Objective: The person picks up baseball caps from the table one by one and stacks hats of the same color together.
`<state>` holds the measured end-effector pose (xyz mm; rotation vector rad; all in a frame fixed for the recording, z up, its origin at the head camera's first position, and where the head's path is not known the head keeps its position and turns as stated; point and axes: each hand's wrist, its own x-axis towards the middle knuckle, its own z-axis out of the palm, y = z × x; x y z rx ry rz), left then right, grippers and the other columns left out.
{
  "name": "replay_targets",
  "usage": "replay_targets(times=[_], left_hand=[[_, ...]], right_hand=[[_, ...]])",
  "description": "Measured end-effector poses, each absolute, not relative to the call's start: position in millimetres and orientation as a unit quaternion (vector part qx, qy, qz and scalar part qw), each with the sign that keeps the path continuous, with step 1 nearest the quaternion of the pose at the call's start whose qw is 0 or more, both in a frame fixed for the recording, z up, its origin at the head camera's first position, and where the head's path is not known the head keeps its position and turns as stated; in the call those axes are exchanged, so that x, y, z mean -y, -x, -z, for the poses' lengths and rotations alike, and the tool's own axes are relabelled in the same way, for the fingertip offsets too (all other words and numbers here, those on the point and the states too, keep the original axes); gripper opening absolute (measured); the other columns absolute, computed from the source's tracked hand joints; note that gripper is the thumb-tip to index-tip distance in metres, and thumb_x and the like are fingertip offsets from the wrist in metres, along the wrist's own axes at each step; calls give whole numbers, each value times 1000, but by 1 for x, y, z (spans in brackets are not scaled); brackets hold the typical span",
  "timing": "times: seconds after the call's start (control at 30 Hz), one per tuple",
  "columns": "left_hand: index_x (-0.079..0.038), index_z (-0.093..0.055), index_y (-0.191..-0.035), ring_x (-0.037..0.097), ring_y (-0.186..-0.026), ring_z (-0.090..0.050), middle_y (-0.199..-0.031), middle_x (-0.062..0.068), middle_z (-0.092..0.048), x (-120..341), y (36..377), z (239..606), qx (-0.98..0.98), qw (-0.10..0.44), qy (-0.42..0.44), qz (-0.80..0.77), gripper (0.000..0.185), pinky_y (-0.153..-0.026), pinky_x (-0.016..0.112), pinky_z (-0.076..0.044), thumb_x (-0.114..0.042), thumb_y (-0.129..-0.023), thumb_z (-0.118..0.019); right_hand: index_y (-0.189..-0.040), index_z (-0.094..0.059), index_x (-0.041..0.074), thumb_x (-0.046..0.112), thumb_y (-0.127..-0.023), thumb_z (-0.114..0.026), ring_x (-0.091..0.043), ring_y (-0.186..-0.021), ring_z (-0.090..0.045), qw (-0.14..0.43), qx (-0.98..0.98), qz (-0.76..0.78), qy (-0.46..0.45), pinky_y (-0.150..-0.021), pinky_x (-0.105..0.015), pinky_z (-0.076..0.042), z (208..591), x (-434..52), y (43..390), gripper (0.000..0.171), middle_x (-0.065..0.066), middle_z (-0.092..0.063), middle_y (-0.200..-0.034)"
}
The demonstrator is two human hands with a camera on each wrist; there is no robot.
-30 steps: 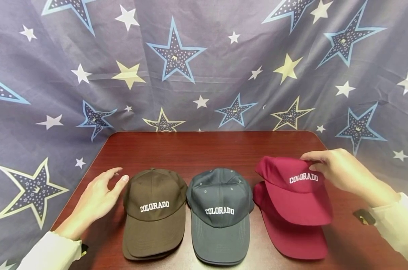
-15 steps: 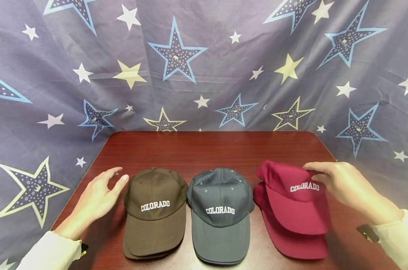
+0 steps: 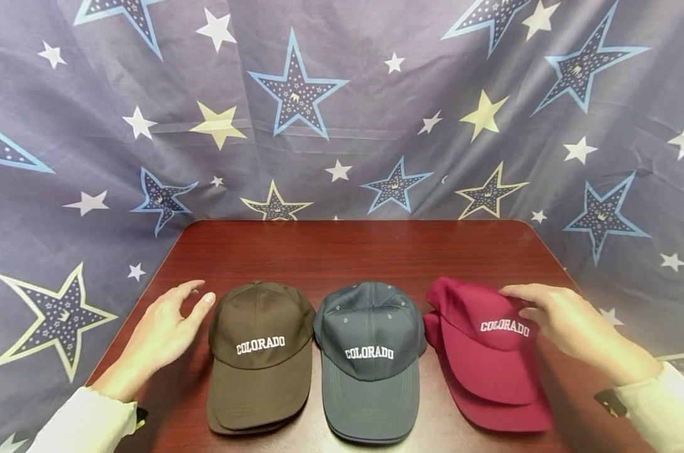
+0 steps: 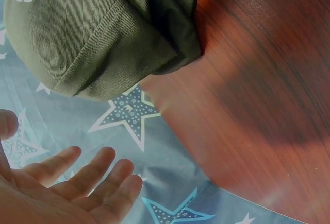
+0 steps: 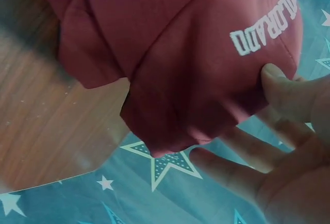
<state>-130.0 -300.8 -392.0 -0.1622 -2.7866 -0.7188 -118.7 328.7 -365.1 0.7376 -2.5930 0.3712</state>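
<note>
Three stacks of "COLORADO" caps lie side by side on a dark red wooden table point(image 3: 342, 251). My right hand point(image 3: 517, 302) pinches the crown of the top maroon cap point(image 3: 483, 340), thumb point(image 5: 278, 87) by the lettering and fingers behind it. That cap rests on a second maroon cap point(image 3: 506, 415), whose brim pokes out below. My left hand point(image 3: 174, 318) lies open on the table, palm toward the brown cap point(image 3: 259, 352) but just apart from it. The wrist view shows its fingers point(image 4: 87, 177) straight beside the brown cap point(image 4: 98, 33). A grey-blue cap point(image 3: 369, 352) sits in the middle.
A blue cloth with stars point(image 3: 342, 126) hangs behind the table and drapes down past both sides. The far half of the tabletop is bare wood. The brown and grey-blue caps each seem to have another cap beneath them.
My right hand has lowered the top maroon cap down and toward me, onto the lower maroon cap. The left hand and the other caps have not moved.
</note>
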Motion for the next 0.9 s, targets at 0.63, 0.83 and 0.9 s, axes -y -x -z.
replay_targets(times=[0.63,0.83,0.9], left_hand=[[-2,-54,-143,47,-116,-59,-134,28,-60,299,131,392,959,130,58,246,57,-92,64,-43,-45,-107,-50],[-2,-54,-143,47,-115,-59,-133,28,-60,298,130,390,959,133,59,244,56,-92,63,-43,-45,-107,-50],[-2,-54,-142,47,-115,-59,-134,28,-60,298,130,390,959,133,59,243,56,-92,64,-43,-45,-107,-50]], right_hand=[[-112,-80,23,-23,-64,-79,13,-97,-61,260,905,-205,-269,-85,-2,-42,370,-339,123,66,5,-77,-99],[-111,-80,22,-19,-65,-82,4,-98,-67,242,906,-191,-291,-89,-2,-42,361,-338,120,62,6,-77,-101],[-112,-79,22,-15,-67,-83,-4,-96,-70,234,911,-168,-296,-89,-3,-42,365,-337,119,58,7,-77,-102]])
